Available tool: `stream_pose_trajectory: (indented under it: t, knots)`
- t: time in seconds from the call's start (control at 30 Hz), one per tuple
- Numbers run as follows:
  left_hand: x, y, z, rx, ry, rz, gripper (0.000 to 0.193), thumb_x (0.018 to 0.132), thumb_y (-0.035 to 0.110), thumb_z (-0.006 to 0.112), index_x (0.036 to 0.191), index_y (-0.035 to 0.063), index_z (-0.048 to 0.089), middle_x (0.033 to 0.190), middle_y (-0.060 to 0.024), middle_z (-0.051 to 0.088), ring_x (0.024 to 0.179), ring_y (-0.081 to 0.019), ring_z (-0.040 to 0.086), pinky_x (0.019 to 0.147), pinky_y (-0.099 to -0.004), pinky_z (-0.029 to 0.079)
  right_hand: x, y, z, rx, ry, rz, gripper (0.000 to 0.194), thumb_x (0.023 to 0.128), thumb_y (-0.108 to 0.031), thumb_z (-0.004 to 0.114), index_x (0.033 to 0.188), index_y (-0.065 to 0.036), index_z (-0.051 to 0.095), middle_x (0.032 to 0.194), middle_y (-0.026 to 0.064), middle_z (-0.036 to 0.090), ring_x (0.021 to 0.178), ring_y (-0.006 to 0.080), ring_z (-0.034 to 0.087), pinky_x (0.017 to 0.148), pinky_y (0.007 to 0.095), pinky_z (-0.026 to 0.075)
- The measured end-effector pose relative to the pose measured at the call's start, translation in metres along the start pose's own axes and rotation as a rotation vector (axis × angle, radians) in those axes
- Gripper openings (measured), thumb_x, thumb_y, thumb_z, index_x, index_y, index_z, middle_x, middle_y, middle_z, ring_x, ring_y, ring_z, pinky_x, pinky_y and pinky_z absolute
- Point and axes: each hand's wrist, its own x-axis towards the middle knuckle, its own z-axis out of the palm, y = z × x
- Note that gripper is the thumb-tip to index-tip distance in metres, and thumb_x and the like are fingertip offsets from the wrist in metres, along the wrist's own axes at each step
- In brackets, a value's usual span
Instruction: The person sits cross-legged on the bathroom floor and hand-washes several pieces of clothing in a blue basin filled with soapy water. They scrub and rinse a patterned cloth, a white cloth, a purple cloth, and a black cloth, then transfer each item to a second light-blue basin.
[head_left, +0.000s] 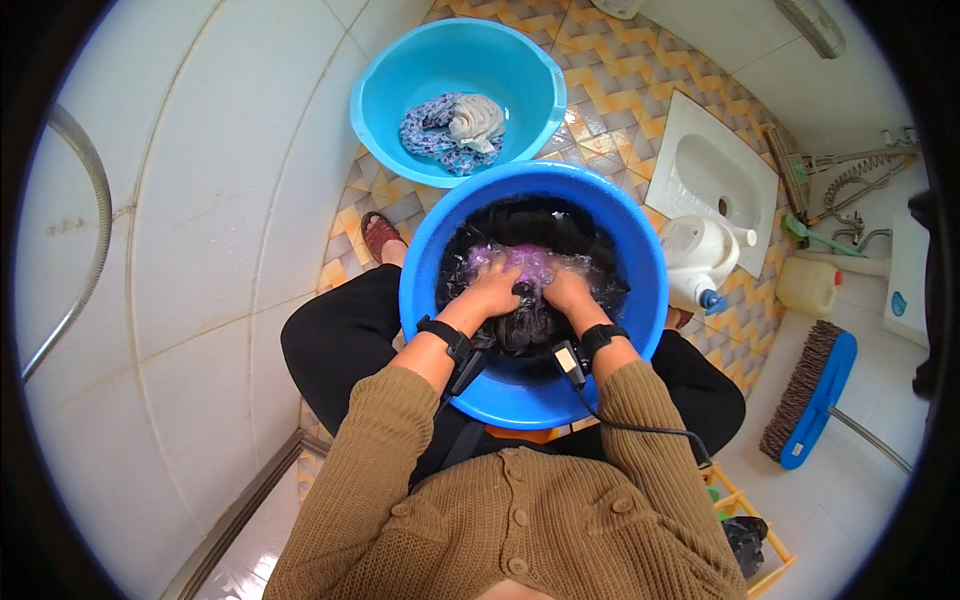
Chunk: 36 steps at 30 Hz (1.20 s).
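A blue plastic basin (420, 277) stands between my knees, holding dark water, dark wet cloth (517, 330) and a purple piece of cloth (525, 261) amid splashing. My left hand (491, 289) lies on the wet cloth at the left of the purple piece, its fingertips under the splashing water. At the right of that piece, my right hand (566, 289) dips its fingers into the water. Whether either hand grips cloth is hidden. Beyond, a turquoise basin (367, 97) holds a patterned blue cloth (427, 131) and a twisted off-white cloth (478, 120).
White plastic bottles (686, 240) stand close at the basin's right, before a squat toilet (709, 176). Farther right are a yellowish jug (806, 286) and a blue mop head (821, 401). A yellow rack (772, 551) is at lower right; a tiled wall (202, 187) rises at left.
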Motion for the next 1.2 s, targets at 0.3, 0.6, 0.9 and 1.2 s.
stream_pose_trajectory:
  t: [0.3, 0.6, 0.9, 1.2]
  knots:
    - [-0.002, 0.0, -0.005, 0.06, -0.005, 0.042, 0.058, 0.071, 0.028, 0.06, 0.125, 0.0111, 0.045, 0.124, -0.0218, 0.045, 0.12, -0.0372, 0.035, 0.099, -0.0445, 0.03, -0.009, 0.007, -0.029, 0.264, 0.105, -0.006, 0.025, 0.076, -0.013, 0.053, 0.1, -0.006, 0.059, 0.098, 0.0217, 0.06, 0.095, 0.0355, 0.057, 0.083, 0.0397, 0.044]
    - [-0.064, 0.024, -0.041, -0.156, 0.12, 0.153, 0.044, 0.074, 0.016, 0.055, 0.117, 0.0066, 0.053, 0.11, -0.0205, 0.056, 0.102, -0.0345, 0.053, 0.089, -0.0391, 0.041, -0.127, -0.055, -0.131, 0.848, 0.236, -0.347, 0.018, 0.081, -0.004, 0.049, 0.099, -0.004, 0.05, 0.087, 0.0009, 0.052, 0.081, 0.0087, 0.049, 0.074, 0.0226, 0.041]
    - [-0.103, 0.025, -0.08, -0.238, 0.302, 0.195, 0.038, 0.074, 0.012, 0.052, 0.111, 0.0049, 0.055, 0.098, -0.0186, 0.061, 0.094, -0.0327, 0.058, 0.081, -0.0394, 0.045, -0.175, -0.124, -0.189, 0.315, 0.538, -0.526, 0.058, 0.063, 0.002, 0.063, 0.118, -0.004, 0.045, 0.103, 0.0133, 0.054, 0.1, 0.0251, 0.054, 0.086, 0.0317, 0.043]
    - [-0.098, 0.016, -0.076, -0.252, 0.289, 0.113, 0.038, 0.075, 0.013, 0.051, 0.113, 0.0081, 0.056, 0.1, -0.0205, 0.059, 0.095, -0.036, 0.055, 0.085, -0.0419, 0.044, -0.088, -0.067, -0.076, 0.118, 0.583, -0.536, 0.041, 0.064, 0.007, 0.057, 0.103, -0.006, 0.054, 0.102, 0.0145, 0.052, 0.096, 0.033, 0.052, 0.085, 0.0372, 0.044]
